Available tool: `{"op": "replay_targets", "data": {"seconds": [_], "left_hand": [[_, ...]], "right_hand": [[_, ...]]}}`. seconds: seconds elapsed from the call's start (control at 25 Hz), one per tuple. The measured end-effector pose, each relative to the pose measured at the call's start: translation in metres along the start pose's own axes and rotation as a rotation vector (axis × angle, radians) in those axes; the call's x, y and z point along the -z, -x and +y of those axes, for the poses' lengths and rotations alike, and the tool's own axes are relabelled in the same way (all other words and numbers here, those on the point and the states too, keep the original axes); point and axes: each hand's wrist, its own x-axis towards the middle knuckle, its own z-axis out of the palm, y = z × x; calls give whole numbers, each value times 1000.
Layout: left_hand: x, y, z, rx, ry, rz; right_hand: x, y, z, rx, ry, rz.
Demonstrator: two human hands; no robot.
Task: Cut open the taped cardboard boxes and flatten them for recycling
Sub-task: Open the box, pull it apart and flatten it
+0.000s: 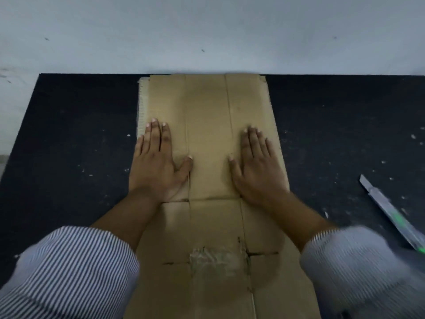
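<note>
A brown cardboard box (208, 116) lies flattened along the middle of the black table (76, 139), reaching from the wall to the near edge. My left hand (156, 164) rests palm down on its left panel, fingers spread. On the right panel my right hand (257, 169) lies flat in the same way. Neither hand holds anything. A patch of crumpled clear tape (216, 261) sticks to the cardboard near me, between my striped sleeves. A utility knife (391, 212) with a green mark lies on the table at the right, apart from both hands.
A pale wall (207, 31) stands directly behind the table's far edge. Small white scraps (414, 137) dot the black surface on both sides of the cardboard.
</note>
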Motion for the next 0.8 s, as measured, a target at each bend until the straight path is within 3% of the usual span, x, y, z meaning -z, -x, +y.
{"op": "replay_targets", "data": {"seconds": [0.24, 0.32, 0.48, 0.8], "left_hand": [[5, 8, -4, -59, 171, -68], [7, 25, -4, -84, 255, -95], [8, 84, -7, -191, 152, -133], [-4, 158, -13, -59, 92, -70]], "right_hand": [[-35, 128, -14, -104, 9, 31], [-35, 132, -12, -142, 2, 63], [-35, 131, -11, -237, 19, 92], [-27, 131, -18, -235, 4, 12]]}}
